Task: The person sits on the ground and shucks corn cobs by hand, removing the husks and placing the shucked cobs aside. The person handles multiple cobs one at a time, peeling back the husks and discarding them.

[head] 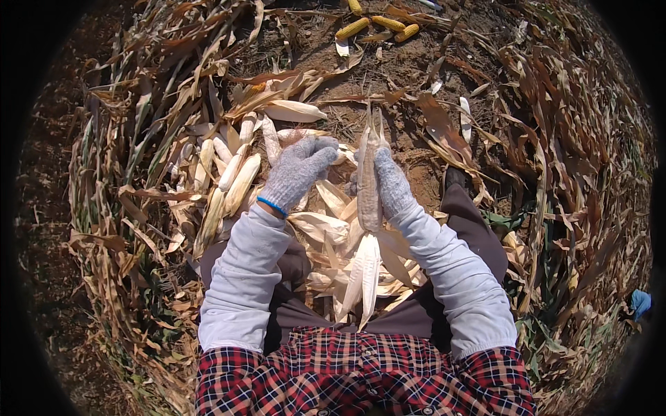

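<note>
My right hand, in a grey knit glove, grips a dry ear of corn whose upper part is still wrapped in thin brownish husk. Pale husk strips hang from the ear's lower end toward my lap. Left of the ear, and apart from it, my left hand has its gloved fingers curled; whether anything is pinched in them is hidden. Loose pale husks lie between my legs, below both hands.
Several husk-covered ears are heaped at my left. Bare yellow cobs lie on the soil ahead. Dry corn stalks bank up on the right, more stalks on the left. Something blue is at far right.
</note>
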Demonstrator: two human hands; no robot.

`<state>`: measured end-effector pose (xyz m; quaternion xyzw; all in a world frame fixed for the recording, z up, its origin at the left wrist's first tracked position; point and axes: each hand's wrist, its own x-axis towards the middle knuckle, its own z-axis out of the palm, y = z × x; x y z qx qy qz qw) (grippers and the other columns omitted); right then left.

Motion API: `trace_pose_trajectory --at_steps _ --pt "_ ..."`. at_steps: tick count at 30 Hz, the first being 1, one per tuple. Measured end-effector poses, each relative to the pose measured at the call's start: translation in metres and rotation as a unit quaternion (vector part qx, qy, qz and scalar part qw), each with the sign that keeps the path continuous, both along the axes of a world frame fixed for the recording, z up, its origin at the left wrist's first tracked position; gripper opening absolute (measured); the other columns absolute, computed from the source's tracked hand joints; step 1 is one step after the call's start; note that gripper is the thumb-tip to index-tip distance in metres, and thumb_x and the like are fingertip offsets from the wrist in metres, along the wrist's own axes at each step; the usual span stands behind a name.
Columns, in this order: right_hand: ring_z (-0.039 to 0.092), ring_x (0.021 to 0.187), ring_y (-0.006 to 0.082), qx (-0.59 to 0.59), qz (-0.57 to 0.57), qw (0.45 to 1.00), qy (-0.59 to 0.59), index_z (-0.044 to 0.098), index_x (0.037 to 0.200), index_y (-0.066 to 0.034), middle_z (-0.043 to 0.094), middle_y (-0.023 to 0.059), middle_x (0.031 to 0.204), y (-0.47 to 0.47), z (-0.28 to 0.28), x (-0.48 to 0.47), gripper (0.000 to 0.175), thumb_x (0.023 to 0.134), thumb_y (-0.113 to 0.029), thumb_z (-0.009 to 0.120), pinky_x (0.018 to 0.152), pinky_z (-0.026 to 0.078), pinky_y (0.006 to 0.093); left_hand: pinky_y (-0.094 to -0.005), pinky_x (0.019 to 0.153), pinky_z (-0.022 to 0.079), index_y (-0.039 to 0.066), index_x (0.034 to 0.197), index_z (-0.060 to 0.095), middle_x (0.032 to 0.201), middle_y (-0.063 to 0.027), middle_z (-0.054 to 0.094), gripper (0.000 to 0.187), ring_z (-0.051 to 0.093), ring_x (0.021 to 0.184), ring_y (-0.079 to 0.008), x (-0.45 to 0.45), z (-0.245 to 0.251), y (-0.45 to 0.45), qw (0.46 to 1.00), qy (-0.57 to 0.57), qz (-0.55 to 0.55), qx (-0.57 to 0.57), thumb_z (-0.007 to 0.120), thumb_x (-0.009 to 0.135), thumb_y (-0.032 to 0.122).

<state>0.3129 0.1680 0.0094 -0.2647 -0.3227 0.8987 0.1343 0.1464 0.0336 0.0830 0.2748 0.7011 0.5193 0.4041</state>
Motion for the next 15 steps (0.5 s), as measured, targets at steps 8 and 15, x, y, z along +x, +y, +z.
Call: trace_pose_trajectory --at_steps 8,15 --pt "0.069 0.083 0.0249 0.087 0.015 0.994 0.067 0.056 0.129 -0.0056 0.067 0.0116 0.102 -0.045 0.036 -0.005 0.054 0.104 -0.053 0.053 0.073 0.060 0.0376 -0.0327 0.078 0.055 -0.002 0.103 0.070 0.091 -0.0092 0.073 0.036 0.068 0.082 -0.0157 0.014 0.000 0.002 0.996 0.076 -0.032 -0.031 0.068 0.095 0.033" --pt "0.070 0.087 0.0251 0.009 0.060 0.998 0.007 0.056 0.135 -0.0060 0.067 0.0138 0.109 -0.040 0.031 0.002 0.058 0.103 -0.055 0.054 0.078 0.060 0.0380 -0.0293 0.071 0.055 -0.002 0.097 0.068 0.082 -0.0051 0.067 0.029 0.065 0.074 -0.0138 0.009 -0.011 0.000 0.998 0.060 -0.004 -0.017 0.065 0.098 0.026"
